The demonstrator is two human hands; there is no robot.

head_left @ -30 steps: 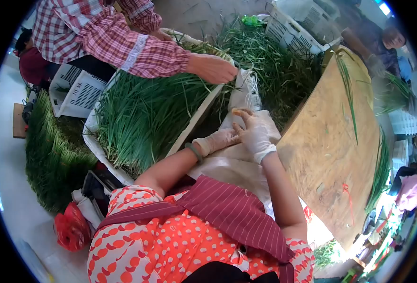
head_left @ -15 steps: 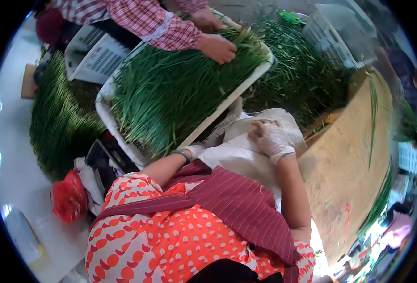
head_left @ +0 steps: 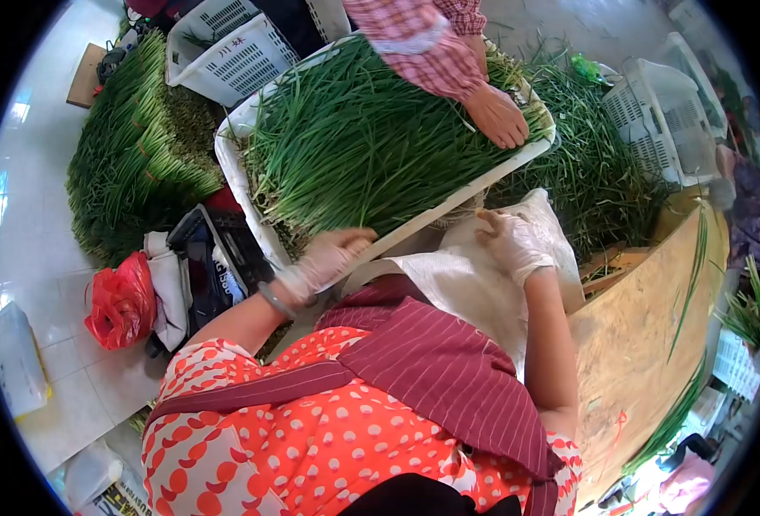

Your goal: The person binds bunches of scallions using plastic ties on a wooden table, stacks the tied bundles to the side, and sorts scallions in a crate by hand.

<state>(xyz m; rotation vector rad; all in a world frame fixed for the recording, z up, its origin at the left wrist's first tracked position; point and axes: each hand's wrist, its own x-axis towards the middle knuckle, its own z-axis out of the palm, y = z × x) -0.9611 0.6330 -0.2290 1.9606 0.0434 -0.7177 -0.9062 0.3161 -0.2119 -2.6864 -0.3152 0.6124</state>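
Note:
My left hand (head_left: 328,260), in a thin clear glove, is at the near rim of a white tub (head_left: 427,211). Its fingers are curled together beside the leaf ends of the garlic chives (head_left: 363,146) heaped in the tub; anything between them is hidden. My right hand (head_left: 516,244), also gloved, is over a white woven sack (head_left: 457,279) across my lap. Its fingers are bent and a little apart, with nothing visible in them. Across the tub, another person's hand (head_left: 496,116) rests on the stem ends of the chives.
Bundled chives (head_left: 135,146) are stacked on the floor at left, near a white crate (head_left: 238,64) and a red plastic bag (head_left: 122,301). Loose leaves (head_left: 595,163) lie behind the sack. A wooden board (head_left: 646,327) stands at right, with white baskets (head_left: 668,120) beyond.
My left hand has risen from beside the sack to the tub's rim. My right hand stays over the sack. The view has shifted, and the other person's hand remains at the stem ends.

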